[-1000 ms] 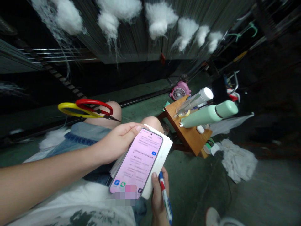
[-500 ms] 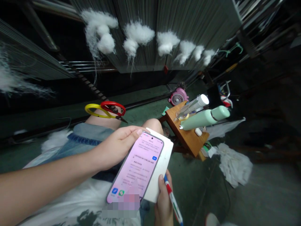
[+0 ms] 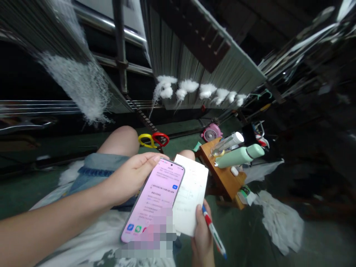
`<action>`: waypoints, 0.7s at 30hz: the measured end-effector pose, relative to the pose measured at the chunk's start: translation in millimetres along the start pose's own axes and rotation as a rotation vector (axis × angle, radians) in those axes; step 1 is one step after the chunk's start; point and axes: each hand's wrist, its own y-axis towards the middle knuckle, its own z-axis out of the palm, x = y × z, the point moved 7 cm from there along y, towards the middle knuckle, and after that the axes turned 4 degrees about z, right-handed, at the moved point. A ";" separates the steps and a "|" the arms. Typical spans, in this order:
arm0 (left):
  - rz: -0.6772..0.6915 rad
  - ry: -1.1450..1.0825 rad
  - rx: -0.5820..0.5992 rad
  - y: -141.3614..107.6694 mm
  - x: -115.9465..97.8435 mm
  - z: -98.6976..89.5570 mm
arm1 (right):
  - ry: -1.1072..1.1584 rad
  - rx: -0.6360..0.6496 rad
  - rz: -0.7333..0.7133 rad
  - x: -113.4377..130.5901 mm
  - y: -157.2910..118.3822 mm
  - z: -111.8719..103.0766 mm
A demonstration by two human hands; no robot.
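Note:
My left hand (image 3: 139, 172) grips a smartphone (image 3: 155, 196) by its upper left edge, the thumb near the top corner. Pinkish text and app icons fill its lit screen, partly covered by a blurred patch at the bottom. My right hand (image 3: 202, 234) is closed on the lower right edge of a white notepad (image 3: 191, 193) bearing faint pencil-like marks. A pen (image 3: 214, 231) in red, white, green and blue lies along the same hand, pointing down to the right. The phone overlaps the pad's left side. Scissors (image 3: 154, 140) with yellow and red handles appear beyond my left hand.
On a wooden stool (image 3: 222, 181) are a clear bottle with a white lid (image 3: 226, 144), a green bottle (image 3: 239, 155) and a small white case (image 3: 234, 171). A pink fan (image 3: 211, 132) stands behind. White fibre tufts (image 3: 207, 91) hang from machinery; a white bag (image 3: 280, 222) lies on the floor.
The view has shifted, with more machinery now showing at upper left. The notepad sits farther right of the phone, so more of its page shows. Both hands keep their holds.

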 end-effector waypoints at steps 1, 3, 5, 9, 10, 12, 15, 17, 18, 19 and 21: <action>0.007 -0.003 -0.014 -1.8 -1.2 -2.7 | -0.026 -0.010 -0.014 1.9 1.5 -0.2; 0.016 -0.018 -0.032 -4.4 -2.4 -6.5 | -0.062 -0.029 -0.037 4.3 4.4 -2.8; 0.022 -0.029 -0.033 -5.4 -2.7 -7.8 | -0.078 -0.030 -0.052 4.5 8.2 -8.3; 0.051 0.003 -0.039 -3.0 -3.9 -8.2 | -0.069 -0.100 -0.046 -2.1 20.9 -35.7; 0.057 0.018 -0.047 -1.8 -4.3 -8.6 | -0.065 -0.125 -0.039 -4.8 25.2 -44.7; 0.067 0.046 -0.078 1.0 -5.2 -10.1 | -0.067 -0.175 -0.024 -10.6 34.2 -63.1; 0.069 0.065 -0.116 5.1 -6.8 -11.8 | -0.098 -0.282 -0.015 -18.3 44.7 -90.7; 0.065 0.064 -0.126 7.3 -7.8 -11.7 | -0.130 -0.353 -0.034 -20.7 46.9 -106.4; 0.058 0.062 -0.125 8.3 -7.6 -11.2 | -0.149 -0.384 -0.053 -20.7 46.4 -113.2; 0.049 0.060 -0.130 9.3 -6.9 -11.5 | -0.170 -0.412 -0.077 -20.2 45.2 -119.5; 0.005 0.058 -0.143 12.3 -1.6 -12.9 | -0.219 -0.467 -0.133 -17.6 42.1 -131.6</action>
